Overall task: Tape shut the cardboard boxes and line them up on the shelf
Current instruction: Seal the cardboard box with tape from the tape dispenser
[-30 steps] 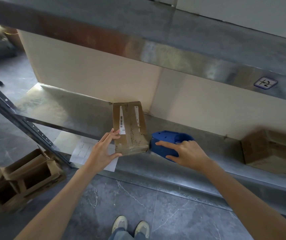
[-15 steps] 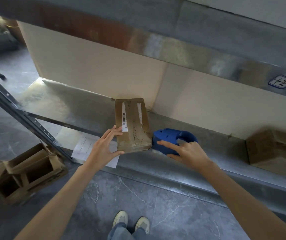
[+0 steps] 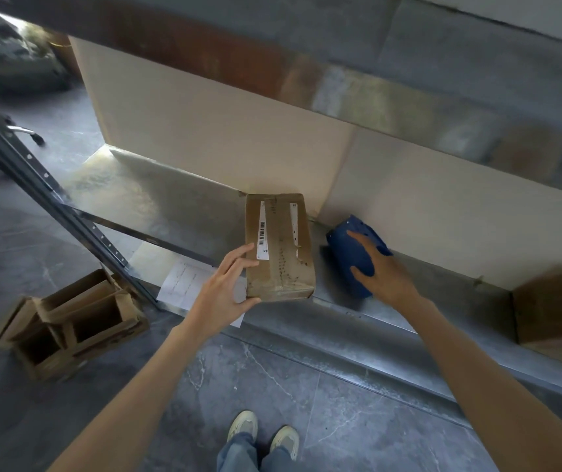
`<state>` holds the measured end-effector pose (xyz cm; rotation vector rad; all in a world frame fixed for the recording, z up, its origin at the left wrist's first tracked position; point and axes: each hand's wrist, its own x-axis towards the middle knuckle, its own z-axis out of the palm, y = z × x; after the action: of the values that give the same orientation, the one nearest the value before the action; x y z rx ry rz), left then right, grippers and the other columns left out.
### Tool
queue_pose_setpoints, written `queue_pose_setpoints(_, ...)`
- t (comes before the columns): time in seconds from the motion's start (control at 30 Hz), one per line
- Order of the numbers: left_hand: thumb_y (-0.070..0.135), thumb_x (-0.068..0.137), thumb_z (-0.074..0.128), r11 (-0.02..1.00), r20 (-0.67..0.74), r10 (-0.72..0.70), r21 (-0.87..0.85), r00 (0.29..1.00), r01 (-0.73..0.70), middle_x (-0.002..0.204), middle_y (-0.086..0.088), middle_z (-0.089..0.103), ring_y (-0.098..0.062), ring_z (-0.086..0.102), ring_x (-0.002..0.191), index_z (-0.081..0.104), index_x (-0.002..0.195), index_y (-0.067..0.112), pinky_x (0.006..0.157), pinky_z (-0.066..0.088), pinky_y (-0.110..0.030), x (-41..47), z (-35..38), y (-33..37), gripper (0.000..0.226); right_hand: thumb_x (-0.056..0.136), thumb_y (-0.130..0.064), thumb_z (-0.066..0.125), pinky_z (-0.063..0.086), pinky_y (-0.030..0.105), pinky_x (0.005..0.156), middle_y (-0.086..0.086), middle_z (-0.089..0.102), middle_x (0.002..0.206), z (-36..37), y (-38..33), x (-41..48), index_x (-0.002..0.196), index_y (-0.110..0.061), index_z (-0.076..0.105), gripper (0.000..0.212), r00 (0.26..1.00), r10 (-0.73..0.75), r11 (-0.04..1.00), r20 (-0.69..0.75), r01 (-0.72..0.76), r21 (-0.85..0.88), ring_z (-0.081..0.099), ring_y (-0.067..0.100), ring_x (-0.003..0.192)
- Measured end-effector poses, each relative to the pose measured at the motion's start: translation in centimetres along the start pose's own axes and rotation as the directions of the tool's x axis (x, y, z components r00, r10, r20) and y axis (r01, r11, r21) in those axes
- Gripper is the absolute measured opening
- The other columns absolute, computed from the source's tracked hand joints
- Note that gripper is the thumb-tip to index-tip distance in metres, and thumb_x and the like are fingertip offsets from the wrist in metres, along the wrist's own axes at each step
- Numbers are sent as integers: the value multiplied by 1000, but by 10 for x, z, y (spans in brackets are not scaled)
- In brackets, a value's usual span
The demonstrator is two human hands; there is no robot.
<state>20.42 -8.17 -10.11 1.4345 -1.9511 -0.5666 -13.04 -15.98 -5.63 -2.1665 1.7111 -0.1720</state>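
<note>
We observe a closed cardboard box (image 3: 279,247) lying flat on the lower metal shelf (image 3: 170,216), its far end against the cream back wall and its near end at the shelf's front lip. A white barcode label (image 3: 262,233) runs along its top, and a glossy strip shows across the near end.

The left hand (image 3: 221,294) is at the box's near left corner. Its grip is spread: the fingers lie straight on the top edge and the thumb reaches along the near face.

The right hand (image 3: 385,270) is on a blue tape dispenser (image 3: 351,253), just to the right of the box and apart from it. Its grip is curled round the dispenser's body, index finger over the top and thumb on the near side. The dispenser is blurred, so we cannot tell whether it rests on the shelf.

A second cardboard box (image 3: 555,308) sits on the same shelf, well to the right. A sheet of paper (image 3: 184,284) lies at the shelf's front edge under the left hand. Open cardboard boxes (image 3: 68,321) stand on the grey floor to the left, beside the slotted shelf upright (image 3: 51,199).
</note>
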Motion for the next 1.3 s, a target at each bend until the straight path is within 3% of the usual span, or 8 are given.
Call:
queue_pose_setpoints(0.17,25,75,86,1000,-9,-13,-1,1000,13,150,6,36,-2,38,130,51,129,18,98,54,-39,-1,-1,4,65,95,-36,52,51,35,64,8,63,91,11,2,21,146,-56,11,69,1000,-30,1000,-6,30,9,56,20,65)
queue_pose_setpoints(0.33,24,76,85,1000,-1,-19,11,1000,19,151,2,37,-14,45,132,52,129,14,99,54,-39,-1,-2,6,63,94,-32,58,34,27,46,3,46,55,9,6,27,136,-69,1,80,996,-78,997,29,78,27,44,14,44)
queue_pose_setpoints(0.4,25,76,85,1000,-8,-17,15,1000,17,152,3,35,-12,43,132,51,129,15,99,54,-38,-2,0,4,63,95,-32,57,41,30,45,3,42,53,6,5,26,140,-66,-3,82,994,-95,995,47,96,-9,41,14,42)
queue_pose_setpoints(0.6,32,75,85,999,-25,-26,27,999,27,153,14,27,7,27,131,47,130,27,97,47,-25,-2,4,-1,67,92,-41,61,53,38,73,10,62,107,1,-3,15,145,-59,-10,91,1000,-18,997,24,16,73,61,23,79)
queue_pose_setpoints(0.77,44,79,79,999,-25,-41,32,999,42,152,21,29,11,23,136,47,135,28,98,41,-25,-3,-1,1,67,89,-52,61,44,33,70,2,45,111,-13,-9,1,151,-48,3,86,995,27,999,-92,-23,39,51,22,95)
queue_pose_setpoints(0.9,46,81,76,998,-27,-36,45,999,37,153,16,35,4,25,142,48,139,24,102,41,-29,-5,-4,7,68,89,-48,62,52,42,81,4,47,130,-18,-23,-13,154,-34,19,79,976,-105,994,-189,97,-51,47,24,114)
queue_pose_setpoints(1.07,51,81,72,998,-22,-25,52,999,26,153,15,37,4,24,143,47,141,23,108,37,-32,-4,-4,10,71,83,-53,68,41,40,109,-5,40,150,-6,-58,-26,151,-33,27,81,931,-362,932,-44,362,11,36,15,138)
queue_pose_setpoints(1.3,65,81,58,998,-11,1,65,1000,-1,149,26,30,18,23,133,47,142,25,104,39,-29,0,-7,5,74,80,-50,71,40,38,110,-3,45,148,26,-77,-18,148,-26,38,79,918,-393,918,-48,395,42,38,15,138)
